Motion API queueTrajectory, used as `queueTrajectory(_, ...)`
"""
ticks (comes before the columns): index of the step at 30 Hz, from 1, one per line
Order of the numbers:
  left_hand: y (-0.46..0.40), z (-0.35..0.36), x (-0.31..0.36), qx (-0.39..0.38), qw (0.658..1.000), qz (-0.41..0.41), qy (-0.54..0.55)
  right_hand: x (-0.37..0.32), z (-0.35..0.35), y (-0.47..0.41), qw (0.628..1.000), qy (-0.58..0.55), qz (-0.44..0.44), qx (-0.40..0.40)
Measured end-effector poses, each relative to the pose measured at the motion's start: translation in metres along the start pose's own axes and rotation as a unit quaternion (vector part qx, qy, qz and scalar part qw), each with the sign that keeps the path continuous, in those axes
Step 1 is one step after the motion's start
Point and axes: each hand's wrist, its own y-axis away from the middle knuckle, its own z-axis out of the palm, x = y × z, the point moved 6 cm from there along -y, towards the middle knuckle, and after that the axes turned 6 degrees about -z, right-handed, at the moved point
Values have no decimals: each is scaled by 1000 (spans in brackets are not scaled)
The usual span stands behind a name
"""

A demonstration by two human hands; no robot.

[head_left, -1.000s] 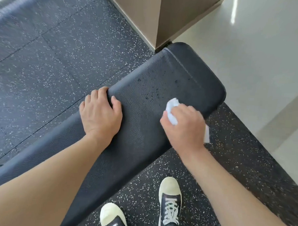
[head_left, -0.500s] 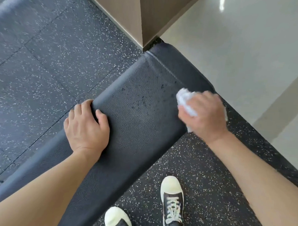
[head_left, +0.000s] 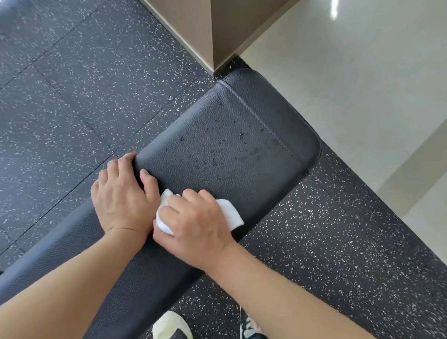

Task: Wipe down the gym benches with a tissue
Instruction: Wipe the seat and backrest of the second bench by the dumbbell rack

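Gripping tissue [head_left: 228,213], right hand [head_left: 194,227] against left hand [head_left: 124,198] on bench [head_left: 233,149].

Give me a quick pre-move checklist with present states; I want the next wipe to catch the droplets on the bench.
1. Tissue gripped by right hand: ok.
2. Left hand steadying the bench at its far edge: ok.
3. Droplets cleared from the pad: not ok, specks remain ahead of the tissue.
4. Path from tissue to droplets unobstructed: ok.
5. Tissue still dry enough: cannot tell.
6. Shoes clear of the bench: ok.
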Motion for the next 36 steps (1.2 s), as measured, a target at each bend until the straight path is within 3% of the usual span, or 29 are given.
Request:
queueTrajectory(4, 1, -1, 2, -2, 1000, 3, -2, 37, -28, 8, 998, 20, -45, -39)
queueTrajectory(8, 0, 0, 0, 8, 1000, 6, 10, 128, -86, 20, 994, 105, 4, 11)
queueTrajectory(10, -1, 3, -3, 13, 1000, 8, 12, 142, -92, 21, 991, 131, 18, 32)
queueTrajectory(17, -2, 5, -4, -4, 1000, 9, 0, 66, -14, -52, 994, 91, 14, 53)
queueTrajectory(20, -2, 6, -5, -3, 1000, 7, 1, 43, 24, -109, 997, 49, 56, -3)
queueTrajectory(25, -2, 8, -5, 1, 1000, 0, -14, 35, 63, -156, 987, 101, 75, -96)
queueTrajectory(30, -2, 8, -5, 12, 1000, 11, -11, 43, 27, -106, 998, 35, 49, -36)
queueTrajectory(32, -2, 9, -5, 13, 1000, 15, -9, 55, -5, -61, 999, 48, 23, 14)
queueTrajectory(36, -3, 9, -5, 13, 1000, 13, -3, 86, -60, 23, 995, 97, -9, 33)
